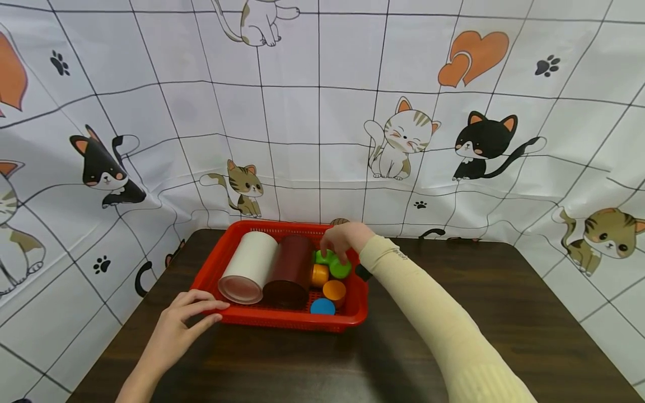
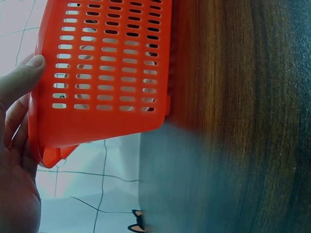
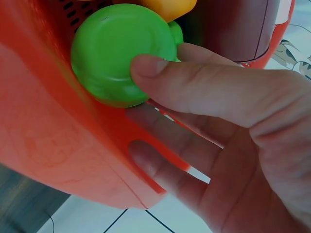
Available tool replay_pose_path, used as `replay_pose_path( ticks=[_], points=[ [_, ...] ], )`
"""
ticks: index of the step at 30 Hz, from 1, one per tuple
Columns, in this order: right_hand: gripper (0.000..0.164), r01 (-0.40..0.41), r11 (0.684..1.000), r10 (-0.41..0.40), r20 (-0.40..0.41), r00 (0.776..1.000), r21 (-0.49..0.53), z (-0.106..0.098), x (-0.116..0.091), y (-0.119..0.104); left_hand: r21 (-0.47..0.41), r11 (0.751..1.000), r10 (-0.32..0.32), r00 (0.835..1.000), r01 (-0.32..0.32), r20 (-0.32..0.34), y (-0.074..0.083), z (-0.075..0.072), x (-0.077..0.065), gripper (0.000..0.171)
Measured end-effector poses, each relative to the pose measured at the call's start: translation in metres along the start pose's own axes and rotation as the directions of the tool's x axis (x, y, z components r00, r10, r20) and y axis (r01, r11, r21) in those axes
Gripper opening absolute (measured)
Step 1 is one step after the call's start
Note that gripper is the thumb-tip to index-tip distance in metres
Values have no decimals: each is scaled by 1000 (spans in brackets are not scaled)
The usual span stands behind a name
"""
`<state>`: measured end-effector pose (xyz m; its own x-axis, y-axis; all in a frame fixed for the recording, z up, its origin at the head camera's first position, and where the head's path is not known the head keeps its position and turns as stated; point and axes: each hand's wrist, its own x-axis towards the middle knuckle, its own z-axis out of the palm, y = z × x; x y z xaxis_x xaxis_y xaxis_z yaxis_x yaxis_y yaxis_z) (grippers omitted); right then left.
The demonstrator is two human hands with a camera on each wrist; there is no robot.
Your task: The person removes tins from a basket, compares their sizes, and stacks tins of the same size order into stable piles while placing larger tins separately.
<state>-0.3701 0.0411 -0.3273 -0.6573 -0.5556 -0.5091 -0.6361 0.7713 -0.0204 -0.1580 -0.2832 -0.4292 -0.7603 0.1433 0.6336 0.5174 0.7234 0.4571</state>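
Note:
A red plastic basket (image 1: 282, 320) stands on the dark wooden table. My left hand (image 1: 178, 327) grips its near left rim, with the thumb (image 2: 22, 80) on the outer wall and the fingers over the edge. My right hand (image 1: 345, 239) reaches down into the basket's right side. Its thumb (image 3: 150, 68) presses on a small green toy cup (image 3: 109, 53), while the other fingers go down behind and beside it, partly hidden. Orange cups (image 1: 335, 292) and a blue round piece (image 1: 322, 307) lie close by in the basket.
A white cylinder (image 1: 252, 260) and a dark brown cylinder (image 1: 292, 266) lie side by side in the basket's left half. Behind the table (image 1: 453, 313) hangs a white sheet (image 1: 302, 112) with a grid and cartoon cats.

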Motion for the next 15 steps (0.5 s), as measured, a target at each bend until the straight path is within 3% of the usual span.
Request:
replay_pose_path(
  ticks=[15],
  points=[
    [51, 14, 1000, -14, -42, 999, 1, 0, 0, 3, 4, 1000, -5, 1000, 5, 0, 1, 0, 1, 42]
  ],
)
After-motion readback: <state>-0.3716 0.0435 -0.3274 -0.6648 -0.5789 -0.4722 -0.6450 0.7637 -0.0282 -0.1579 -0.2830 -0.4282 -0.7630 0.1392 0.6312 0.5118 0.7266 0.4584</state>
